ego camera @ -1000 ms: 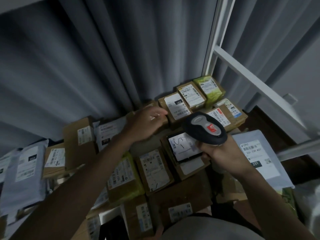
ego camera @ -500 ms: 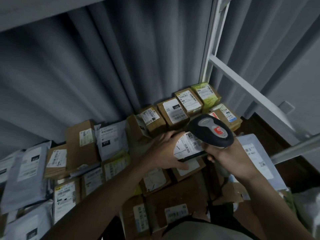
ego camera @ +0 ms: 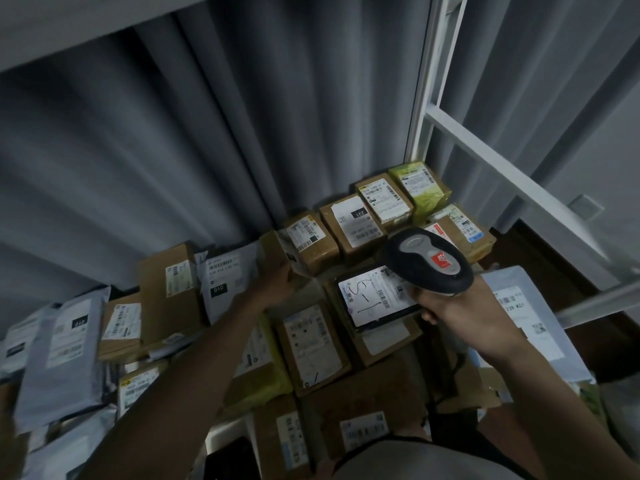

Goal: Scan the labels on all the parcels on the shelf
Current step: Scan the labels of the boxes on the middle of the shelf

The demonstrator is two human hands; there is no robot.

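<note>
We grasp the rounded black-and-grey plastic barcode scanner [ego camera: 427,261] in our right hand [ego camera: 460,317], its head angled up-left over a black parcel's white label [ego camera: 374,294]. Our left hand [ego camera: 277,284] touches a tilted brown cardboard box [ego camera: 277,252]; whether its fingers curl we cannot tell.

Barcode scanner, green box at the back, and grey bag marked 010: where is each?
barcode scanner [ego camera: 429,261]: head view, on its grey top panel.
green box [ego camera: 420,188]: head view, on its top face.
grey bag marked 010 [ego camera: 225,282]: head view, on its label.
</note>
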